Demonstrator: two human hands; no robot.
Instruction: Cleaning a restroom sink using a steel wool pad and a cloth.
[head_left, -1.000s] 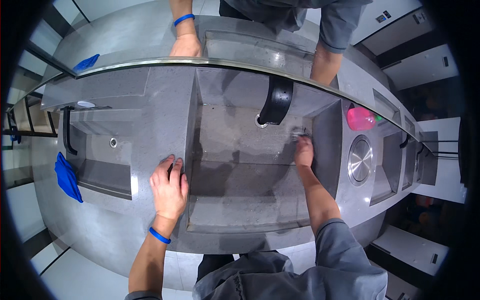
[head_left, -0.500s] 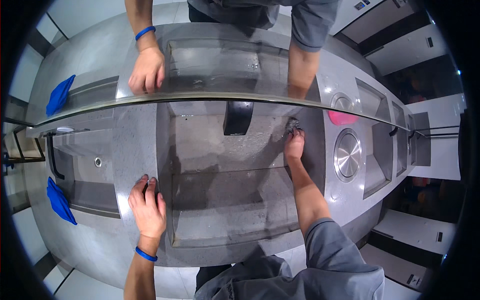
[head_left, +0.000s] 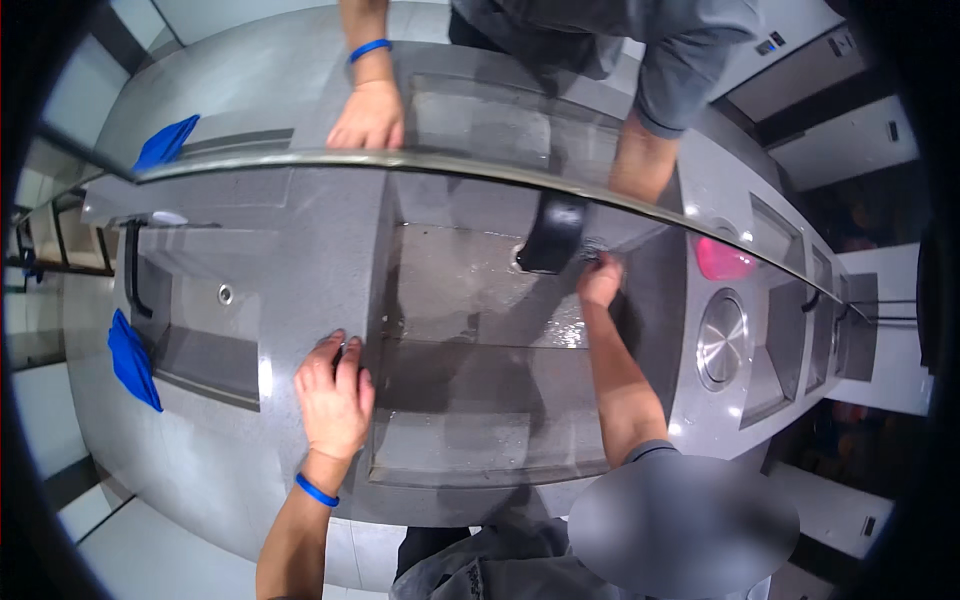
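Note:
My right hand (head_left: 600, 283) reaches into the grey stone sink (head_left: 450, 300). Its fingers close on a grey metal scouring pad (head_left: 594, 247), pressed near the back of the basin, just right of the black tap (head_left: 555, 236). The fingers hide part of the pad. My left hand (head_left: 338, 400), a blue band at its wrist, lies on the counter (head_left: 310, 250) left of the basin. Its fingers are apart and it holds nothing. Water glints on the basin floor, and a whitish patch shows at the tap's mouth.
A mirror edge (head_left: 480, 172) runs behind the sink and reflects my arms. To the left, a blue cloth (head_left: 133, 360) lies by another basin (head_left: 195, 330). At right are a round metal lid (head_left: 722, 340) set in the counter and a pink object (head_left: 724, 259).
My right hand has moved the scouring pad left, closer to the tap. A whitish patch and brighter wet glints now show in the basin. The whole view has shifted and tilted.

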